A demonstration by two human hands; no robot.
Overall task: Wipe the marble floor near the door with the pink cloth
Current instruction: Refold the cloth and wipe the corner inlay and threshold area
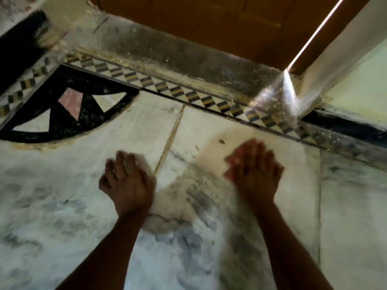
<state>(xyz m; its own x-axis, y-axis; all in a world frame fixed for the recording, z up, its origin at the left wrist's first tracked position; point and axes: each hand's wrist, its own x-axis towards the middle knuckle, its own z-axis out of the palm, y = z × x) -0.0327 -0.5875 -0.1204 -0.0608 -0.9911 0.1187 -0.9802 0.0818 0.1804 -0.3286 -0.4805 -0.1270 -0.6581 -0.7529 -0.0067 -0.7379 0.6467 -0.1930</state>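
Grey-veined marble floor (230, 258) fills the lower frame, bounded at upper centre by a checkered inlay strip (176, 91), a dusty threshold (188, 53) and a brown wooden door (209, 19). Left hand (127, 181) lies spread flat at centre. Right hand (255, 174), centre right and blurred, presses flat on the pink cloth (231, 162), barely visible at its fingers.

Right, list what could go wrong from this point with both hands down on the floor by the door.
1. The pale, dirt-streaked cloth looks soiled, so it may smear grime across the white marble floor.
2. Grit lies along the grey stone threshold beneath the brown wooden door; it may get dragged back.
3. The left hand and right hand are motion-blurred; fast strokes could skip patches.
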